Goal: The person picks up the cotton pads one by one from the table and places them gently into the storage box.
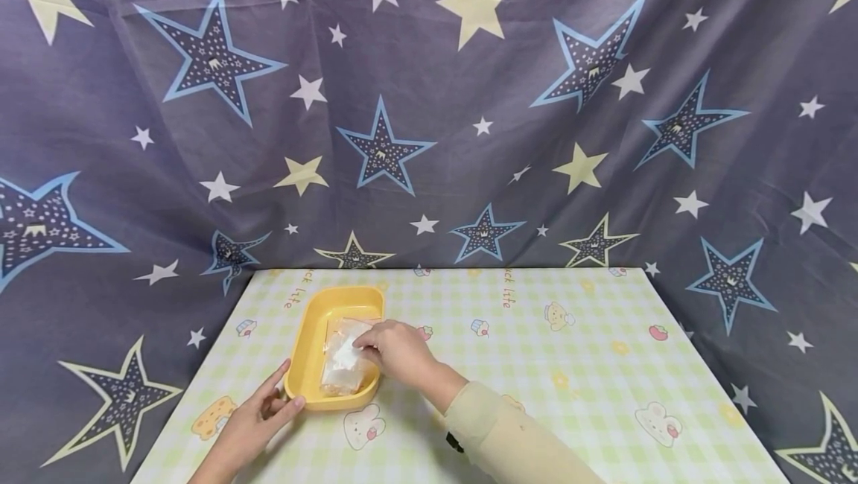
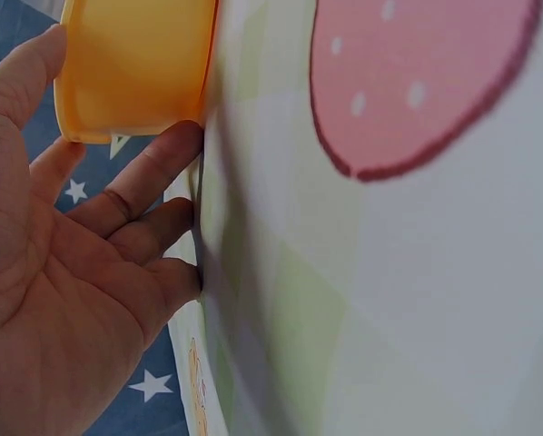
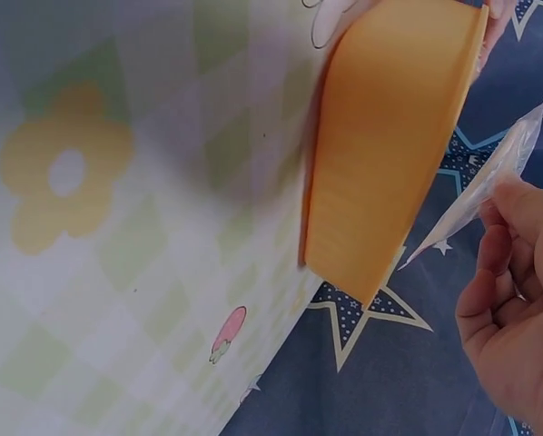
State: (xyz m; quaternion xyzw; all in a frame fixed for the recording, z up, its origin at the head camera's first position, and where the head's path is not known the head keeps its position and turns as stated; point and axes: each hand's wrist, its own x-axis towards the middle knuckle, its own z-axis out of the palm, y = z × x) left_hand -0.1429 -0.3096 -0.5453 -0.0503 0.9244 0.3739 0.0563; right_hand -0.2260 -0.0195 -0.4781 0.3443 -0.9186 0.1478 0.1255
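A yellow rectangular tray (image 1: 295, 365) with raised walls and rounded corners stands on the table, left of the middle. My left hand (image 1: 251, 421) is at its near left corner, thumb at the near wall and fingertips against the left side, fingers loosely spread. In the right wrist view, my right hand (image 3: 517, 291) pinches a clear plastic bag (image 3: 489, 177) with pale contents between thumb and finger, above the tray's rim. From the head view, white plastic bags (image 1: 343, 380) with thin reddish edges show in the tray, partly covered by the right hand.
A table (image 1: 570, 424) with a green-and-white checked, cartoon-printed cover lies under the tray. Behind it hangs a dark curtain (image 1: 429, 134) printed with stars. My right forearm in a pale sleeve (image 1: 509, 432) crosses the near part of the table.
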